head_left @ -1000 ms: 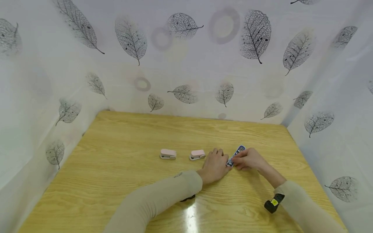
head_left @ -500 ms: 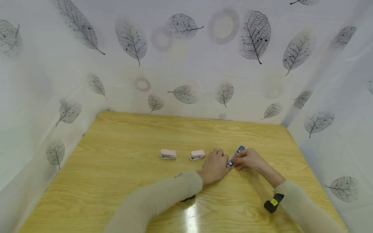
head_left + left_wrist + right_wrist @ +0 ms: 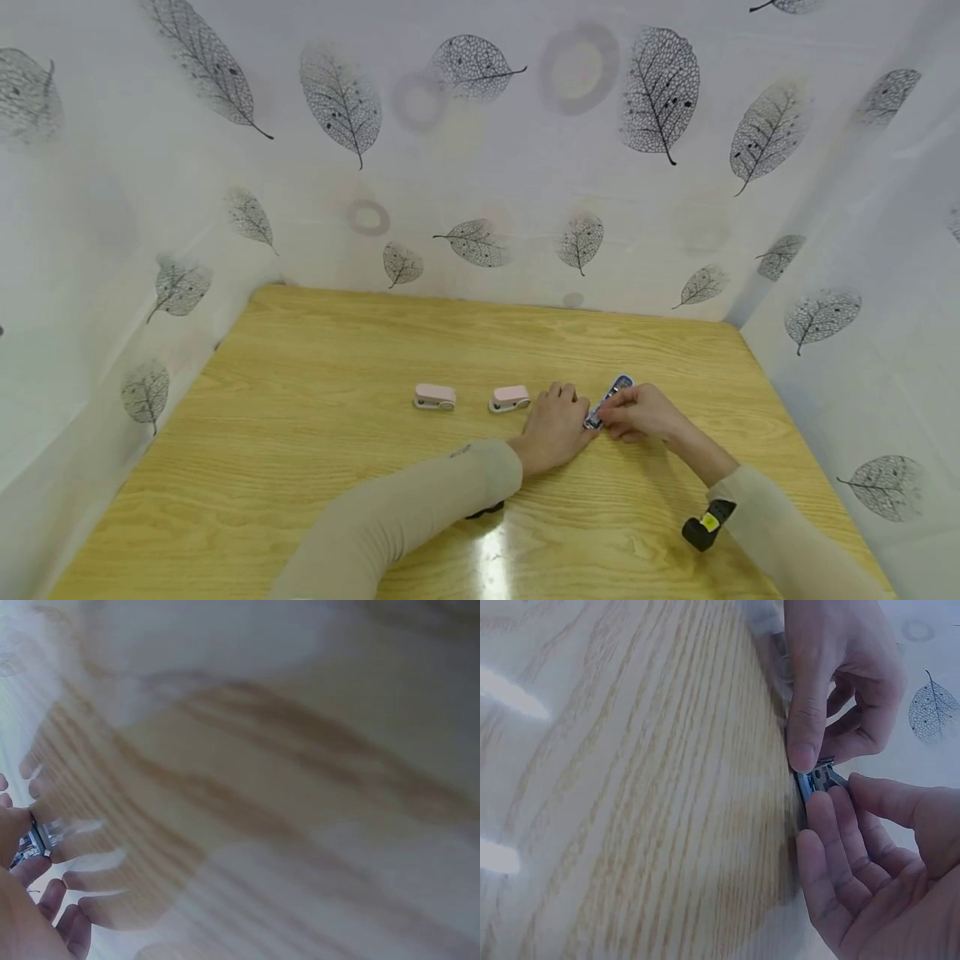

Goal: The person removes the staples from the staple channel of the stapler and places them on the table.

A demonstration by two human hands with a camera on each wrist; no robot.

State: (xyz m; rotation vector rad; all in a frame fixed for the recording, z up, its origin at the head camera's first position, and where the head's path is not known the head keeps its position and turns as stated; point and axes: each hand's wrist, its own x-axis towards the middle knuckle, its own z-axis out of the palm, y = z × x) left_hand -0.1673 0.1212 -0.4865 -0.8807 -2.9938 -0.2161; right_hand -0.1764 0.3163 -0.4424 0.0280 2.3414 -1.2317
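On my feed, white leaf-printed walls (image 3: 408,192) close in the back and both sides, so I treat those edges as the limit of any reach. The worktop (image 3: 315,350) offers its widest open room on the left, with a bare strip towards the back edge; the right edge lies nearer to the work. The left hand (image 3: 556,427) rests palm down, thumb and fingers gripping the near end of the opened blue stapler (image 3: 620,384), which slants away right of centre. The right hand (image 3: 643,412) comes from the other side, its fingers pinching the same stapler. Shut pink staplers, one (image 3: 434,396) standing apart and another (image 3: 510,398) just beside the left hand, leave little sideways slack there. Smallest is the metal work (image 3: 821,778) inside; I can't make out its detail. I judge the step in hand as fine handling of that inside, and the next move calls for a firm left hold and small right-finger motions.
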